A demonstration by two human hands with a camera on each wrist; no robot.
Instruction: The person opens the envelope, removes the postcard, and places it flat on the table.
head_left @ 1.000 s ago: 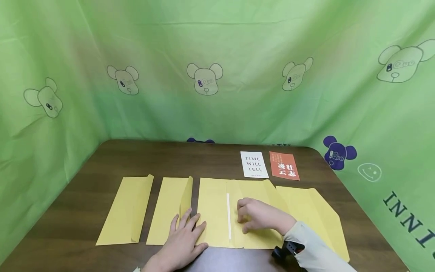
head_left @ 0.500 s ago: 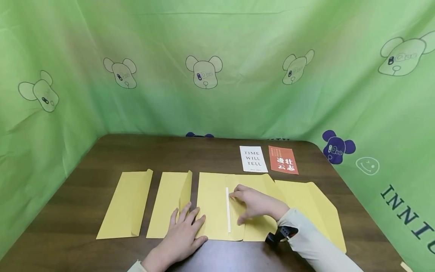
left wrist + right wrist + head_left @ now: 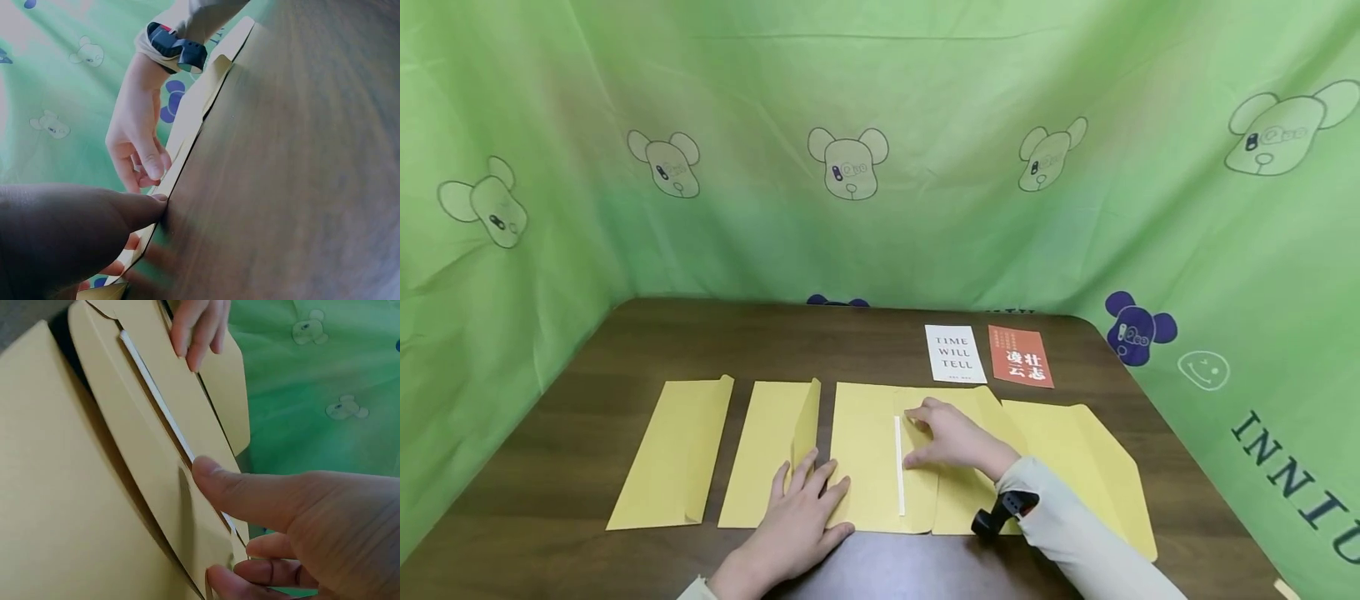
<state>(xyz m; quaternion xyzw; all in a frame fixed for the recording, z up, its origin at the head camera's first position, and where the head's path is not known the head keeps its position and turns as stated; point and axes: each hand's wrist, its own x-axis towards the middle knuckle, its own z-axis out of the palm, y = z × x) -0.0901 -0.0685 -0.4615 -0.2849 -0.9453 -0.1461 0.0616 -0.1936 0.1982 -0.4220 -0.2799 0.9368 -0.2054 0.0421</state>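
A yellow envelope [image 3: 863,458] lies with its flap spread to the right and a long white strip [image 3: 898,467] running along it. My left hand [image 3: 797,525] rests with fingers spread across this envelope's left edge and the neighbouring yellow envelope [image 3: 756,467]. My right hand [image 3: 955,437] is over the flap, palm down, with thumb and index finger apart beside the strip. In the right wrist view the thumb [image 3: 231,487] lies right at the strip, and the other fingers bend near its far end, partly hidden.
Another yellow envelope [image 3: 662,458] lies at the left. To the right, further yellow envelopes [image 3: 1067,467] overlap under my right forearm. A white card [image 3: 955,354] with printed words and a red card [image 3: 1021,357] lie behind on the brown table [image 3: 775,342]. A green printed curtain [image 3: 850,250] surrounds it.
My right hand has moved left over the flap to the white strip, its thumb and index finger spreading apart. The left hand stays on the envelopes.
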